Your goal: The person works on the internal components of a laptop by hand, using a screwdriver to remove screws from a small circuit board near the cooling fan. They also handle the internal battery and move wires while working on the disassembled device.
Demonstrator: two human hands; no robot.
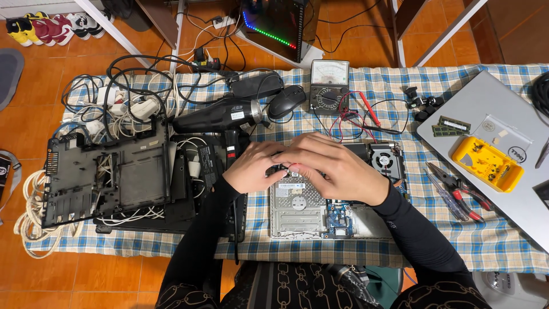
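A checked tablecloth (354, 240) is spread under everything. A closed silver laptop (486, 109) is laid at the right, a stripped black laptop base (103, 177) at the left. The opened laptop chassis (303, 214) is set in the middle, its fan (382, 157) exposed. The left hand (254, 167) and right hand (334, 169) are brought together over its upper edge, fingertips pinched; what is gripped cannot be told.
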